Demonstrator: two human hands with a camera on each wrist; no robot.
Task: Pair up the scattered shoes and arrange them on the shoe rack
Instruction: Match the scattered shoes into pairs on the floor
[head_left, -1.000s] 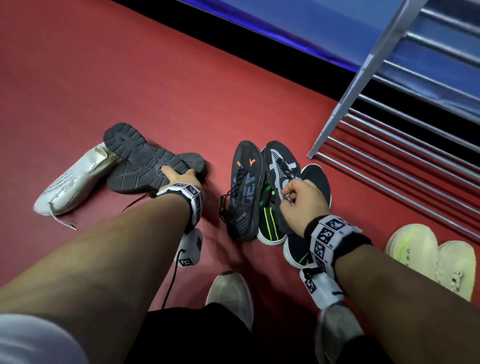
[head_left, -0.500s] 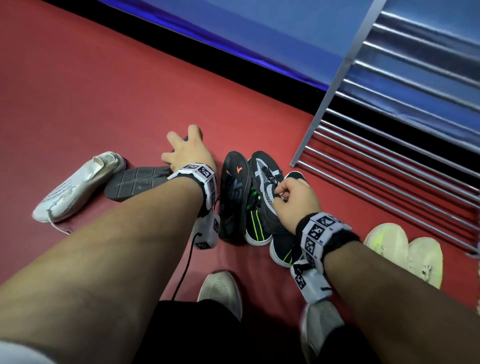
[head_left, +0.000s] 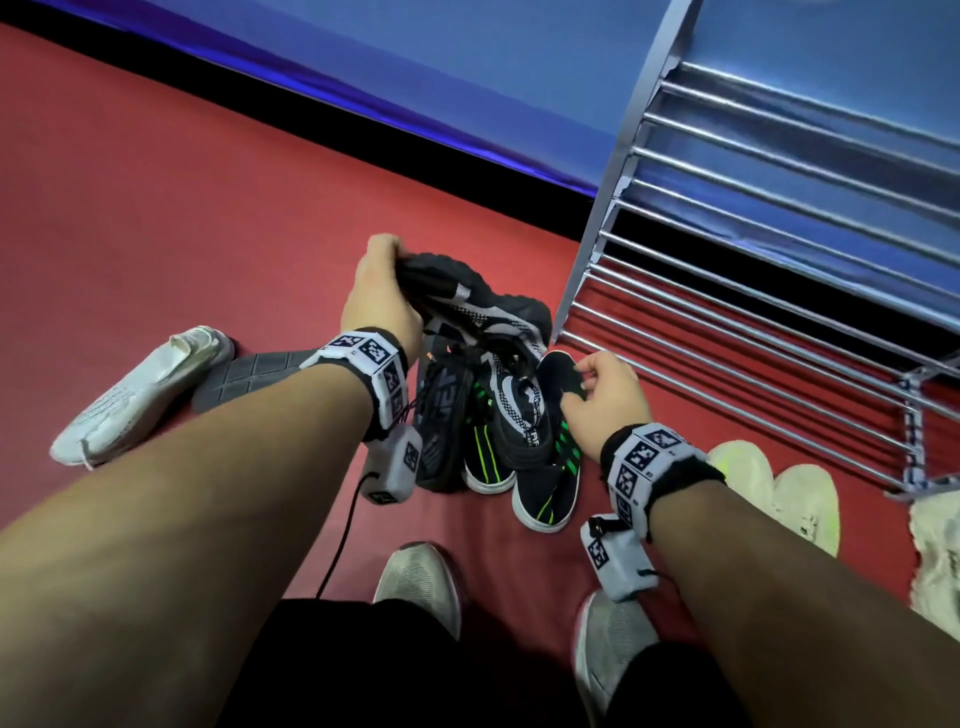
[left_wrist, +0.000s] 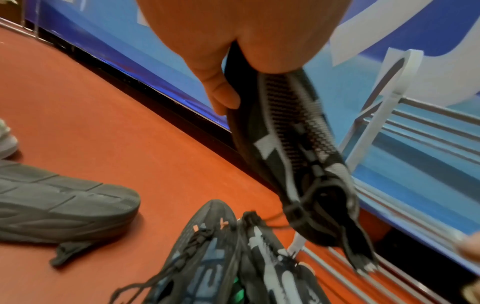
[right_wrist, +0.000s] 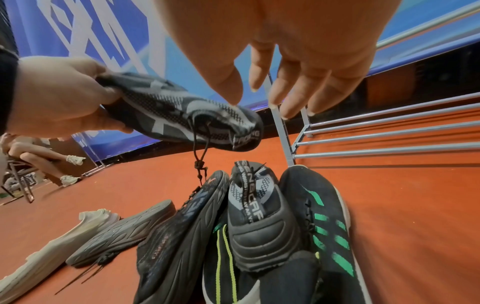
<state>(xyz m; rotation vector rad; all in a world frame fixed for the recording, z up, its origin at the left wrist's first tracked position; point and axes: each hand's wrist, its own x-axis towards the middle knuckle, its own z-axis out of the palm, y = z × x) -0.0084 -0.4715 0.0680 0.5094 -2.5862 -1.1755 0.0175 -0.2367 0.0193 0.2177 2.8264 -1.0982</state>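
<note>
My left hand (head_left: 387, 270) grips the toe end of a black-and-grey patterned shoe (head_left: 483, 312), held in the air above the pile. The same shoe (left_wrist: 293, 148) hangs heel-down with its lace dangling. Its match (head_left: 519, 410) lies on top of the pile between a black shoe with orange marks (head_left: 441, 415) and two black green-striped shoes (head_left: 550, 483). My right hand (head_left: 576, 384) hovers over the pile with loose fingers and holds nothing. The metal shoe rack (head_left: 753, 312) stands at the right, and the tiers I can see are bare.
A grey-soled shoe (head_left: 244, 374) lies on its side beside a white shoe (head_left: 140, 395) at the left. Pale yellowish shoes (head_left: 774, 493) sit on the red floor in front of the rack. My own feet (head_left: 421, 587) are at the bottom. A blue wall panel (head_left: 467, 78) runs behind.
My left hand left the grey-soled shoes at the left, took up the black-and-grey shoe and carried it right, over the pile. My right hand let go of the pile shoe's lace.
</note>
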